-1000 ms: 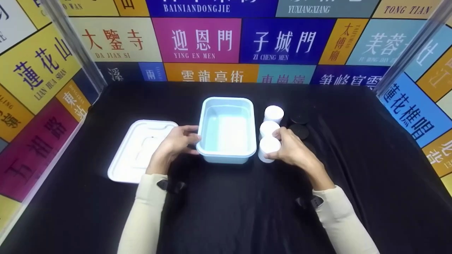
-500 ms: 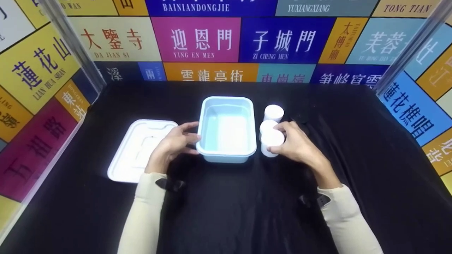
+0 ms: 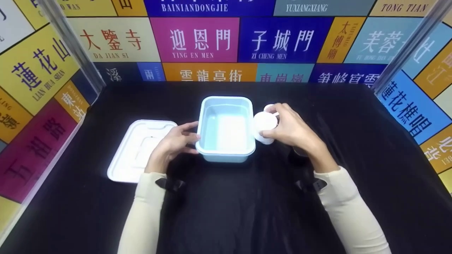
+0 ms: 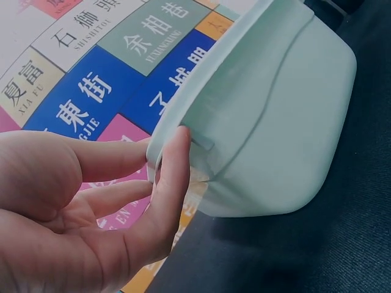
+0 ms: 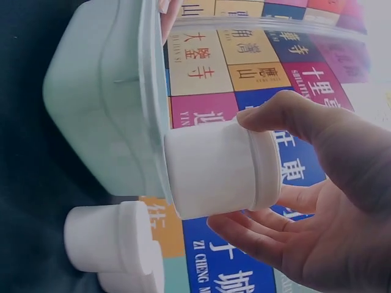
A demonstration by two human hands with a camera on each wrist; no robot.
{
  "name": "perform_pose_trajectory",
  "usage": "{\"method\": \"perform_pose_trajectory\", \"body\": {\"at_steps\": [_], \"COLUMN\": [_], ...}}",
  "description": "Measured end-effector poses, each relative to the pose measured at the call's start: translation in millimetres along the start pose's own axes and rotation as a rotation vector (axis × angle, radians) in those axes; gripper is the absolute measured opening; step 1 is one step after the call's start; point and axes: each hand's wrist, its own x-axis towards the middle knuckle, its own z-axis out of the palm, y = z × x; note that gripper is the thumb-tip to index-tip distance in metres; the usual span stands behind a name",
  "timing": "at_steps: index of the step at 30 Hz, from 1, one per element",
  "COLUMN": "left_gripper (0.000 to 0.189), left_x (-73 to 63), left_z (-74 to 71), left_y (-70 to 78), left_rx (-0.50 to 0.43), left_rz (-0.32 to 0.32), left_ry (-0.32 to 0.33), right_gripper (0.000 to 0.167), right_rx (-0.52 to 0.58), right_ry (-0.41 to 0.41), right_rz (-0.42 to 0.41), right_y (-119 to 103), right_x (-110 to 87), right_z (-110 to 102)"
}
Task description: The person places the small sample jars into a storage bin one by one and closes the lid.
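Fingers (image 5: 247, 241) of the right hand (image 3: 295, 132) are curled round a white jar (image 5: 211, 168), so from my end I count that grasp as made. What has just changed is the jar's place: half a second ago it was farther out from the tub (image 3: 226, 158), in front of the other jars; now I see it off the counter (image 3: 226, 204) and up at the tub's right rim, though I can't tell whether the two touch. For the work, I judge this to be mid-carry, and clearance at that rim looks like the thing to watch. Two more white jars (image 5: 101, 238) stand to the right of the tub, not yet taken. On the tub's left rim, the left hand (image 3: 173, 141) rests with digits extended, not wrapped round it, just as before; I read that as steadying. Left of the tub, the white lid (image 3: 132, 150) lies unmoved
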Motion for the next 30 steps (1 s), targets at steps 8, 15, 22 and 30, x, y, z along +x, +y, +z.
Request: {"method": "perform_pose_trajectory", "body": {"at_steps": [8, 15, 22, 30], "left_gripper": [0.063, 0.061, 0.062, 0.063], "left_x": [-0.3, -0.1, 0.9, 0.5], "left_z": [-0.1, 2.2, 4.4, 0.3], "left_y": [-0.6, -1.3, -1.1, 0.6], "left_rx": [0.003, -0.012, -0.012, -0.008], "left_rz": [0.005, 0.011, 0.008, 0.0], "left_ry": [-0.004, -0.005, -0.015, -0.017], "right_gripper": [0.068, 0.075, 0.068, 0.068], "right_rx": [0.005, -0.024, 0.003, 0.004], "right_ry": [-0.043, -0.05, -0.091, -0.166], "right_rz": [-0.032, -0.03, -0.083, -0.144], "right_y": [-19, -29, -33, -41], "right_x": [20.2, 33.7, 38.6, 46.1], "right_z": [0, 7, 22, 45]}}
